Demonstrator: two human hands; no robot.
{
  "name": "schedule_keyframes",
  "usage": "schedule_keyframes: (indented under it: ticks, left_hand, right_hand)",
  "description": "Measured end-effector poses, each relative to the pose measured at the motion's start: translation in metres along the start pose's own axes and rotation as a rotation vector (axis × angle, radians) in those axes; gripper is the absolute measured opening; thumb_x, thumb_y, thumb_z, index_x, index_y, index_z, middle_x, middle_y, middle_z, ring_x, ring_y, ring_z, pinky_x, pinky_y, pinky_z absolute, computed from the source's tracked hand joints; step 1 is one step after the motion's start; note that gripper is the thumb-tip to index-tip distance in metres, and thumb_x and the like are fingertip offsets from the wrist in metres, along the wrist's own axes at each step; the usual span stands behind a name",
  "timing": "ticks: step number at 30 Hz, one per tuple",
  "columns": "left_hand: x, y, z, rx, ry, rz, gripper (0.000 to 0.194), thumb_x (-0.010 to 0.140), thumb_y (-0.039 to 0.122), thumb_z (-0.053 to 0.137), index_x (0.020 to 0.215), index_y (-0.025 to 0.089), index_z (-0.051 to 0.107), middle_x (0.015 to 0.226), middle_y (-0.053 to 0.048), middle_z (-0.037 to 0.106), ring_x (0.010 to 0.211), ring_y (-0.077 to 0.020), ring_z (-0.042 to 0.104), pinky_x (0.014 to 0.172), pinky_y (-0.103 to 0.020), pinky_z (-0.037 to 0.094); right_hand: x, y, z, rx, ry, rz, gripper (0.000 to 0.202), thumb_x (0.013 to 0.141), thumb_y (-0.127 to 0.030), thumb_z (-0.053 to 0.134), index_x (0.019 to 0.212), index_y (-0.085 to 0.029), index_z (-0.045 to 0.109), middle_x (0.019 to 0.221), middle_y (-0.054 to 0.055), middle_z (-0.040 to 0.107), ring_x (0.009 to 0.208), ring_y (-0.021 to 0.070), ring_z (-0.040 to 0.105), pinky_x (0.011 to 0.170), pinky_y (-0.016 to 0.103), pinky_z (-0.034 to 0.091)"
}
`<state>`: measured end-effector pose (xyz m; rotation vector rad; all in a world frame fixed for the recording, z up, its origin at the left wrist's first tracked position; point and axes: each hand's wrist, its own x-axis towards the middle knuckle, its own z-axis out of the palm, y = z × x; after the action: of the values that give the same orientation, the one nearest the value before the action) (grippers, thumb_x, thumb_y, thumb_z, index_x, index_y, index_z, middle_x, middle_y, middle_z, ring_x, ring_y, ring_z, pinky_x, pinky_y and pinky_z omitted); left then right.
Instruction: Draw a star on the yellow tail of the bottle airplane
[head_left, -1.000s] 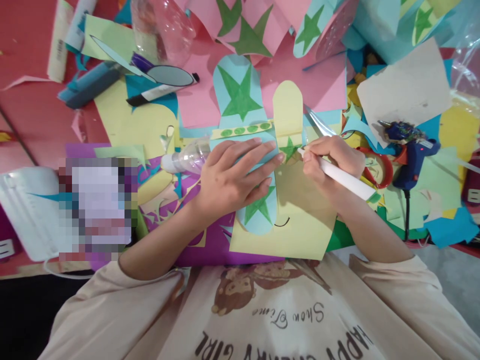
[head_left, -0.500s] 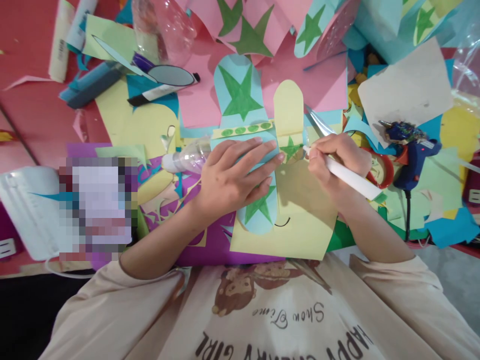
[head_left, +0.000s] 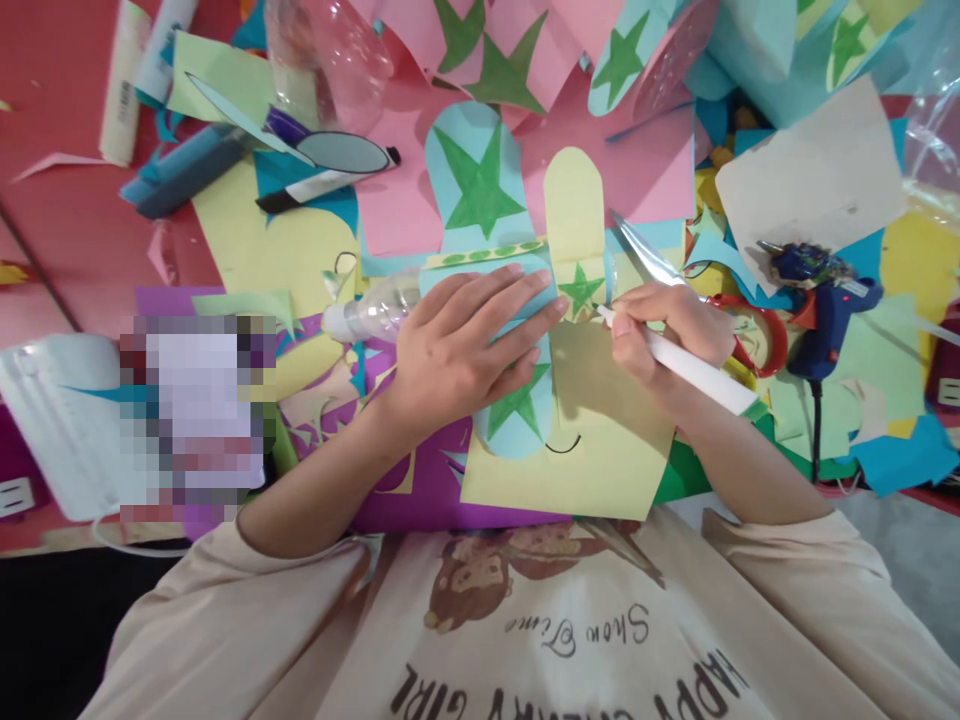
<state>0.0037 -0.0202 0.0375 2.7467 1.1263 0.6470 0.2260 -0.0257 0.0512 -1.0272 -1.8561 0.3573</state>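
My left hand (head_left: 469, 345) lies flat, fingers spread, on a light blue paper-covered piece (head_left: 540, 345) in the middle of the table. Blue rounded strips with green stars (head_left: 484, 185) stick out above and below it. My right hand (head_left: 667, 330) grips a white marker (head_left: 701, 372), its tip near the lower right edge of a small green star (head_left: 580, 292). That star is on a pale yellow rounded strip (head_left: 574, 205), just right of my left fingertips. Beneath lies a pale yellow sheet (head_left: 600, 450) with a black curved line.
Red-handled scissors (head_left: 776, 345) lie right of my right hand, blades pointing up-left, beside a blue glue gun (head_left: 825, 330). A clear bottle (head_left: 382, 310) lies left of centre. Paper scraps and markers (head_left: 124, 85) are scattered at the left. Pink paper (head_left: 405, 165) lies behind.
My right hand and the marker have shifted slightly left and down along the small star. The blue piece and yellow strip have tilted or slid up a little under my left hand.
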Motion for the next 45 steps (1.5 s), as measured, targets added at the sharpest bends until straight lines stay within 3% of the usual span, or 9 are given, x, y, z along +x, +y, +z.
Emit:
schedule_keyframes:
  ticks: [19,25,31,38,43,45]
  left_hand:
    - [-0.0009,0.0012,0.0013,0.059,0.004,0.009,0.043,0.094,0.032,0.044,0.136,0.036,0.050,0.130,-0.001,0.064,0.124,-0.0239,0.059,0.102,-0.038,0.048]
    - [0.0009,0.0015,0.0010,0.213,0.133,0.101,0.040,0.091,0.032,0.048,0.130,0.032,0.058,0.124,-0.001,0.069,0.115,-0.0212,0.064,0.097,-0.035,0.052]
    - [0.0005,0.0020,0.0025,0.176,0.043,0.014,0.039,0.092,0.037,0.045,0.128,0.036,0.059,0.123,0.000,0.069,0.115,-0.0225,0.064,0.097,-0.038,0.051]
    - [0.0004,0.0020,0.0025,0.118,0.011,0.013,0.039,0.094,0.036,0.043,0.131,0.035,0.057,0.125,0.000,0.067,0.119,-0.0221,0.062,0.099,-0.037,0.049]
    - [0.0008,0.0023,0.0022,0.197,0.131,0.087,0.037,0.093,0.034,0.047,0.128,0.032,0.059,0.123,-0.001,0.069,0.114,-0.0209,0.064,0.095,-0.034,0.050]
    - [0.0006,0.0022,0.0020,0.180,0.113,0.076,0.037,0.093,0.034,0.047,0.128,0.033,0.058,0.123,0.000,0.069,0.115,-0.0211,0.064,0.096,-0.035,0.050]
  right_hand:
    - [-0.0025,-0.0005,0.0036,0.016,-0.038,0.041,0.015,0.080,-0.012,0.058,0.077,-0.026,0.052,0.066,-0.004,0.062,0.059,0.0116,0.060,0.054,0.025,0.051]
    - [-0.0009,-0.0012,0.0029,-0.003,-0.044,0.043,0.017,0.078,-0.010,0.056,0.075,-0.026,0.050,0.064,-0.005,0.061,0.056,0.0113,0.059,0.052,0.025,0.049]
    - [-0.0011,-0.0013,0.0040,-0.042,-0.036,0.032,0.015,0.081,-0.014,0.057,0.076,-0.026,0.050,0.065,-0.005,0.062,0.057,0.0115,0.060,0.052,0.026,0.051]
    - [-0.0021,-0.0009,0.0028,-0.063,-0.033,0.038,0.016,0.081,-0.014,0.057,0.075,-0.027,0.051,0.067,-0.004,0.064,0.059,0.0120,0.062,0.054,0.027,0.053]
    - [-0.0003,-0.0024,0.0020,-0.043,-0.043,0.044,0.017,0.078,-0.010,0.058,0.074,-0.025,0.050,0.065,-0.004,0.062,0.057,0.0110,0.060,0.053,0.025,0.052]
    - [-0.0005,-0.0025,0.0018,-0.058,-0.056,0.059,0.018,0.076,-0.010,0.057,0.072,-0.025,0.048,0.061,-0.005,0.060,0.054,0.0110,0.058,0.051,0.026,0.050]
